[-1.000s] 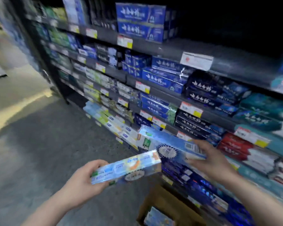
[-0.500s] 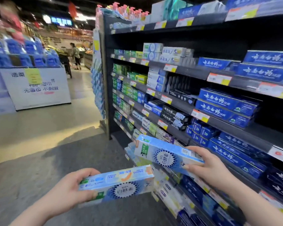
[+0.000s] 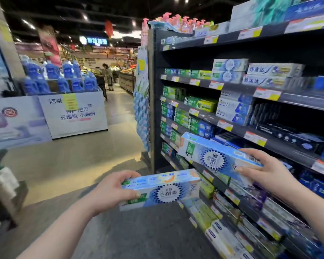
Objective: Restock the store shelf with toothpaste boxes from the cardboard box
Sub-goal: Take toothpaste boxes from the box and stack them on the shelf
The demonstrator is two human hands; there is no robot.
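My left hand (image 3: 111,191) grips the left end of a light-blue toothpaste box (image 3: 163,189), held level in front of me over the aisle floor. Another light-blue toothpaste box (image 3: 211,156) is held at its right end by my right hand (image 3: 264,172), tilted with its far end raised towards the store shelf (image 3: 236,128). The two boxes are apart, the right one higher and closer to the shelves. The cardboard box is out of view.
The dark shelf unit runs along the right, packed with toothpaste boxes and yellow price tags (image 3: 267,94). A promotional stand (image 3: 73,113) topped with blue bottles sits to the left across the aisle. A person (image 3: 108,75) stands far down the aisle.
My view has swung up from the floor and cardboard box to the aisle and upper shelves. Both hands still hold their boxes; the right box has risen a little towards the shelf.
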